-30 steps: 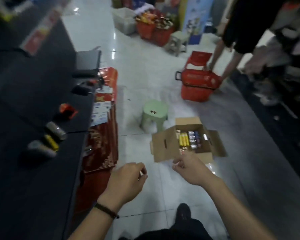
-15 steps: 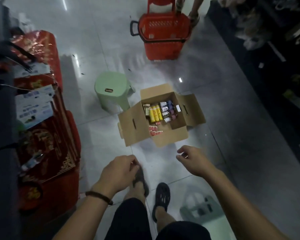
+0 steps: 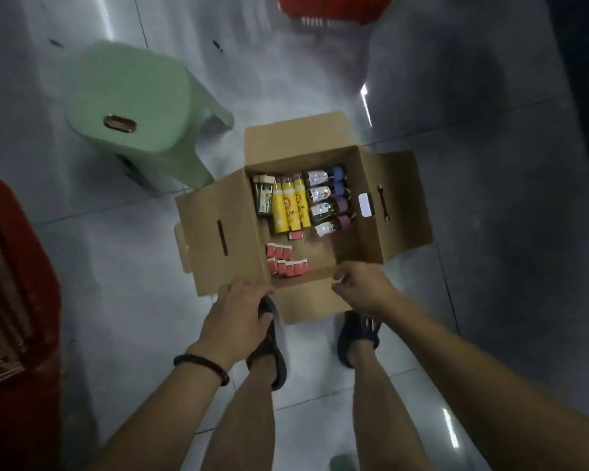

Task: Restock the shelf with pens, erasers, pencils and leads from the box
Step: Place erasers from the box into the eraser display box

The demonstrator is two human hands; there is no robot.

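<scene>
The open cardboard box [image 3: 198,232] sits on the floor at the centre of the frame, yellow tubes [image 3: 288,209] and small red packs [image 3: 286,263] inside; the right hand [image 3: 363,287] pinches its near rim; the left hand [image 3: 238,311] curls at its near left corner, grip unclear; a green stool [image 3: 133,107] stands upper left.

Glossy grey floor tiles [image 3: 490,232] catch the light. A pale green stool [image 3: 133,107] stands there. A red basket [image 3: 334,8] sits beyond.
</scene>
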